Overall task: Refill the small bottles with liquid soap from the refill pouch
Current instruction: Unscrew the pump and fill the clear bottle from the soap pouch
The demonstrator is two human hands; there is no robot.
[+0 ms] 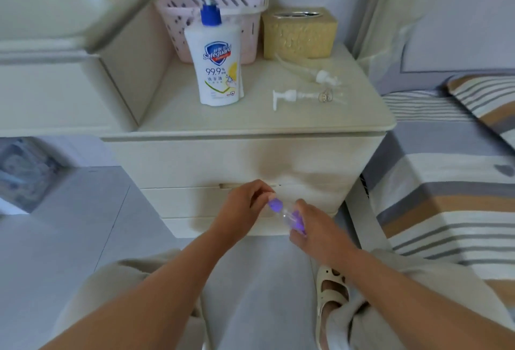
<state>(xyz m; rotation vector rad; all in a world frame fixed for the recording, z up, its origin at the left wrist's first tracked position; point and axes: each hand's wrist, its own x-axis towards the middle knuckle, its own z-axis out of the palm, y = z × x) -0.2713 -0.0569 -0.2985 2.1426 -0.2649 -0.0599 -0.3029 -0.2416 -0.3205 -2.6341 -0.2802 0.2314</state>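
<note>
Head view. A small bottle [288, 217], clear-walled with purple at its lower end, is held low in front of the nightstand [181, 118], between both hands and tilted. Its purple cap [276, 205] is pinched by the fingertips of the left hand [245, 204]. The body is wrapped by the curled fingers of the right hand [315, 229].

Handling, judged: the bottle is taken to be light, thin plastic that gives under squeeze and slips once soapy. The body is best gripped at mid-height, the cap at its rim, and it should be kept upright when open.

Writing: on the white pump bottle [217, 56] standing on the nightstand, "Safeguard" on a blue shield and "99.9" are read; smaller print is not legible. Two loose pump heads [301, 96] are noted beside it. No refill pouch is identified with certainty.
</note>
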